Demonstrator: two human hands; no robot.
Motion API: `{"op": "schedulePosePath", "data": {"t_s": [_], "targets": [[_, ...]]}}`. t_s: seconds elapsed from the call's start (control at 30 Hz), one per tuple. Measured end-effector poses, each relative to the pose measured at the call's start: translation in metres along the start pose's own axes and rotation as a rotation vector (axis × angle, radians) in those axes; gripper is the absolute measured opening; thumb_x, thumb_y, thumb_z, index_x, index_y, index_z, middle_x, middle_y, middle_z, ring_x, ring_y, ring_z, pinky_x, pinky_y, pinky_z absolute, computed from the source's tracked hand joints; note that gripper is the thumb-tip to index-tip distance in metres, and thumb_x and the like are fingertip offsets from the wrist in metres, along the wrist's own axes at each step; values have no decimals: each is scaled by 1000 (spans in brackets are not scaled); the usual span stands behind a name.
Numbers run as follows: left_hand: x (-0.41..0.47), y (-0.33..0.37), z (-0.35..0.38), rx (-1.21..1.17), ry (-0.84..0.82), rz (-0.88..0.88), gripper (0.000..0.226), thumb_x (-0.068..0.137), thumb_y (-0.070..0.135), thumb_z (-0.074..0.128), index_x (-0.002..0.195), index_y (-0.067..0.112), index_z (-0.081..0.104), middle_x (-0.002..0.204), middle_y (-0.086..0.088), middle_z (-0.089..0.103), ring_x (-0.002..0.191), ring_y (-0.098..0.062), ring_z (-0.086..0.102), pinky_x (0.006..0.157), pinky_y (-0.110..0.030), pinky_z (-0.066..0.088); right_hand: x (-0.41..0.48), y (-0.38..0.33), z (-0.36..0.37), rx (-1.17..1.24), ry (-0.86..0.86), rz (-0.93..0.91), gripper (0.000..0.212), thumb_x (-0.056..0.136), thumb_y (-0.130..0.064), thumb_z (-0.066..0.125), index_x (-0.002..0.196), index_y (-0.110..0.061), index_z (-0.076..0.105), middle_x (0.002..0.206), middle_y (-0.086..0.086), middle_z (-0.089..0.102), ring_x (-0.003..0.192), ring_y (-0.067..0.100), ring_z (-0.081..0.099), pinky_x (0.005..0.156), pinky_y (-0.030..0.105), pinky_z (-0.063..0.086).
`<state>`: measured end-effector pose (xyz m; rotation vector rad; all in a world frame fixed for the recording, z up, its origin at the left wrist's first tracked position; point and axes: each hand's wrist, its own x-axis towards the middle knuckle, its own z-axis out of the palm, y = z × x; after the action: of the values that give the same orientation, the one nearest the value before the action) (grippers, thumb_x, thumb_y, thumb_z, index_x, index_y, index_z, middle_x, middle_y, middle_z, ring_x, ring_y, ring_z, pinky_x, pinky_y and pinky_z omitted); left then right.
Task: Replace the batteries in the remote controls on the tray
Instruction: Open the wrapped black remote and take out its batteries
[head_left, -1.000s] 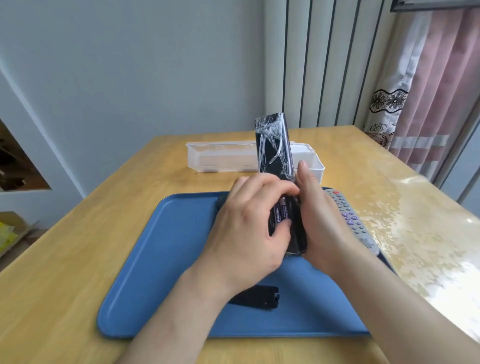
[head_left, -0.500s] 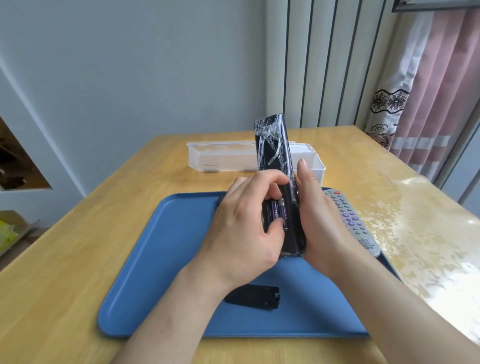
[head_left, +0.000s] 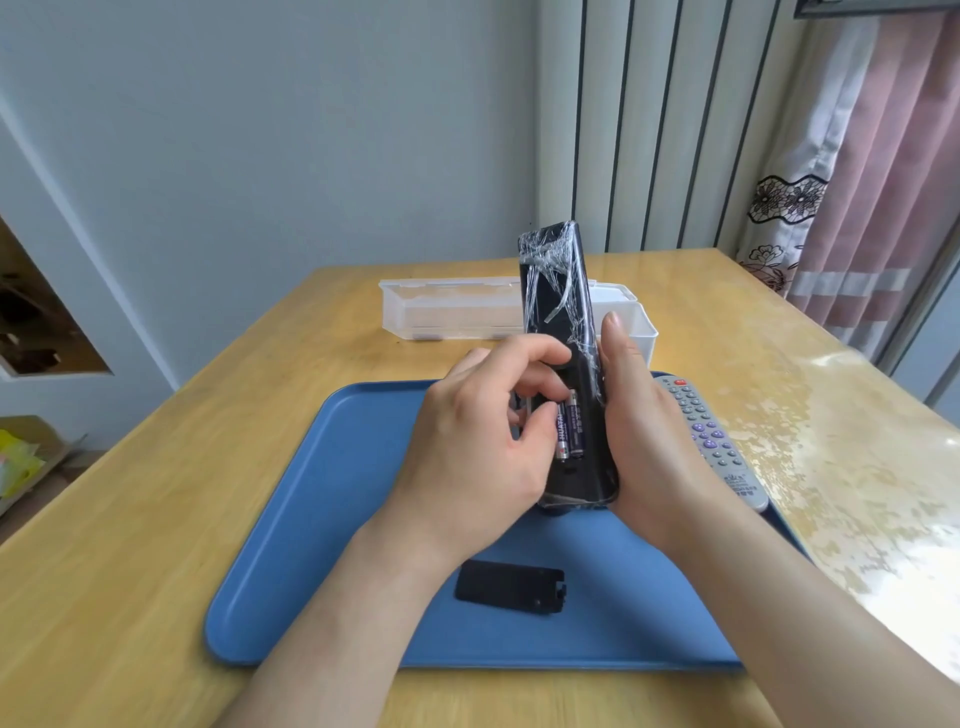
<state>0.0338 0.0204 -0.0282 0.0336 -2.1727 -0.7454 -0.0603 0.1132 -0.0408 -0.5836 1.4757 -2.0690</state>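
Note:
A black remote (head_left: 558, 306) wrapped in clear film stands tilted above the blue tray (head_left: 322, 519), its back toward me. My right hand (head_left: 639, 431) grips its right side. Two purple batteries (head_left: 570, 431) lie in the open compartment. My left hand (head_left: 478, 441) has its thumb and curled fingers on the left battery. The black battery cover (head_left: 509, 588) lies on the tray near me. A grey remote (head_left: 711, 441) with purple buttons lies at the tray's right edge, partly behind my right hand.
A clear plastic box (head_left: 452, 312) stands on the wooden table (head_left: 156, 493) beyond the tray, partly behind the black remote. Pink curtains (head_left: 872, 208) hang at the right. The table's right side has a glossy, glaring cover.
My left fingers have lifted off the compartment, so both batteries now show. The remote stays held upright in the same place.

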Motion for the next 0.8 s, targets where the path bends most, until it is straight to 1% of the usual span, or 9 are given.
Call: {"op": "schedulePosePath", "data": {"t_s": [0.1,0.2,0.3,0.4,0.5,0.53,0.67,0.73,0.8], "targets": [[-1,1,1,-42,4,0,34,78,0,62,107,18,63,89,6,67,89,-7,63,71,-21,53,1,0,0,10,9,1,54,98,-60,36,105,-22,72,104,9,75,101,29,71,90,49,55],[-2,-1,-1,-41,22,-1,34,76,-1,61,105,18,61,86,7,63,83,-12,59,67,-27,53,0,-2,-1,-1,15,-6,54,98,-61,34,99,-24,74,93,6,75,92,26,72,86,48,56],[-1,-1,-3,-48,34,-5,35,76,-2,61,103,20,57,84,6,62,80,-14,58,62,-28,51,-2,-4,-1,-27,13,-19,56,99,-59,32,85,-28,76,84,2,75,82,21,72,82,45,54],[-2,0,-2,-4,20,36,35,77,2,64,103,22,54,84,8,63,80,-13,58,64,-26,50,-5,-5,2,-77,0,-20,56,99,-59,32,92,-23,75,92,4,76,93,22,73,92,49,54],[-2,-1,0,103,5,72,32,77,2,66,102,18,55,85,9,62,83,-11,57,68,-25,48,-6,-5,5,-143,37,-40,57,99,-59,33,83,-25,76,90,1,76,96,20,72,95,48,53],[-2,-1,0,129,-1,74,31,77,3,67,102,17,55,84,9,61,83,-11,57,68,-25,47,-5,-4,6,-168,46,-55,56,99,-60,33,83,-28,76,92,-1,76,99,19,71,97,48,51],[1,1,-1,142,-27,49,27,79,6,67,99,18,52,82,10,60,77,-10,55,67,-24,46,-4,0,9,-222,56,-110,60,91,-68,31,113,-26,69,118,-1,70,117,17,62,106,50,43],[2,-1,-2,140,-36,40,27,80,4,66,98,17,52,81,10,61,75,-8,54,67,-23,46,-4,2,10,-236,61,-118,61,91,-68,30,117,-26,67,121,-2,68,120,16,60,107,50,43],[3,-3,-4,128,-62,24,26,79,3,68,97,17,56,83,11,62,78,-8,57,69,-24,48,-5,1,9,-246,62,-109,58,96,-65,30,117,-26,67,118,-3,70,118,14,62,106,48,44]]}}
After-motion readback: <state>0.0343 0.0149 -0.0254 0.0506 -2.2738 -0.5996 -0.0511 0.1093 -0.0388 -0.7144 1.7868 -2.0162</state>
